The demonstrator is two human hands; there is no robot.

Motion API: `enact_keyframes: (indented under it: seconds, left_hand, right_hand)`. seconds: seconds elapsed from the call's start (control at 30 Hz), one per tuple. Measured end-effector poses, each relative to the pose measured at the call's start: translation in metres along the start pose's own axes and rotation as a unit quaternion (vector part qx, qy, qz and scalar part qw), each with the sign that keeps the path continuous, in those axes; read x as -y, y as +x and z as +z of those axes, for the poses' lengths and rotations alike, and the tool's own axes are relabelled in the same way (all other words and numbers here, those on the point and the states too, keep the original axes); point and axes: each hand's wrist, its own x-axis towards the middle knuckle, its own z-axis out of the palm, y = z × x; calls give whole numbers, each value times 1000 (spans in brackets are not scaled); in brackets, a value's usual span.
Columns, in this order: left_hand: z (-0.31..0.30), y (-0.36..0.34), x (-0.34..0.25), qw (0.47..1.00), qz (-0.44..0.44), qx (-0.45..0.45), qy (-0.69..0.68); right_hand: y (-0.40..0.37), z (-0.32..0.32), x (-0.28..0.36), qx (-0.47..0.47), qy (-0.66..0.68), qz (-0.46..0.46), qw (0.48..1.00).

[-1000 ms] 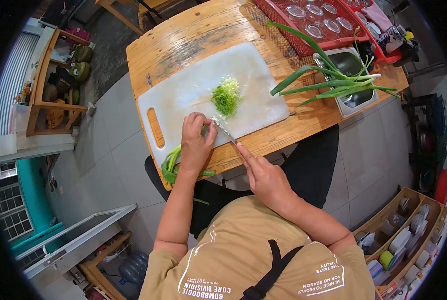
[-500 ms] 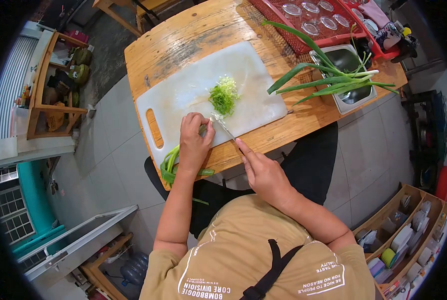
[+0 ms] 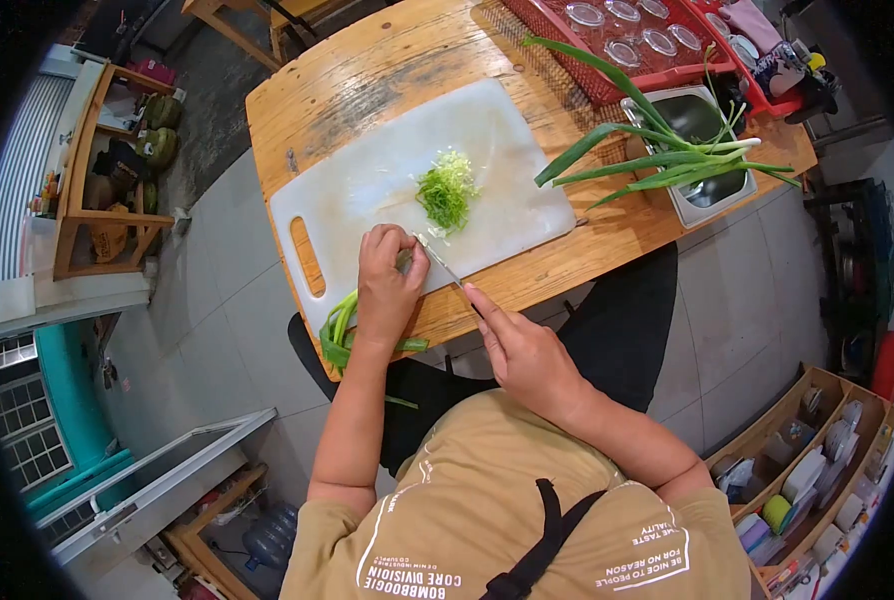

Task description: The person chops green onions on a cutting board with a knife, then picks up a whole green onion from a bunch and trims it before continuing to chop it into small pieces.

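Note:
My left hand (image 3: 391, 275) is closed around green onions (image 3: 338, 325) at the near edge of a white cutting board (image 3: 367, 160). Their green leaves trail out behind the hand, over the board's near left corner. In my right hand (image 3: 527, 350) is a knife (image 3: 442, 261), gripped by its dark handle. The blade lies low over the board, its tip close to my left fingers, with bits of white onion along it. Just beyond the blade sits a pile of chopped green onion (image 3: 446, 195), green nearer me and paler at the far side.
Whole green onions (image 3: 682, 165) lie across a metal container (image 3: 745, 188) at the wooden table's (image 3: 317, 100) right end. Behind it, a red crate (image 3: 607, 90) holds several upturned glasses. A wooden box of dishes (image 3: 817, 470) stands low at right.
The knife and my right hand have shifted slightly left, bringing the blade closer to my left fingers. My left hand stays nearly where it was.

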Motion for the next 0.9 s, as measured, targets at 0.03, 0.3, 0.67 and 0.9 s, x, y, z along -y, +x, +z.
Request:
enact_keyframes:
  seconds: [0.03,0.3,0.67,0.9]
  left_hand:
    - [0,0,0,1000,4,1,4]
    - [1,0,0,1000,-5,0,-7]
    - [1,1,0,1000,-3,-6,-5]
    - [1,0,-2,1000,-8,-1,-10]
  right_hand:
    - [0,0,0,1,0,1,1000]
    - [12,7,1,14,-41,-1,999]
    - [13,9,1,17,-52,0,998]
    - [14,6,6,25,-59,30,997]
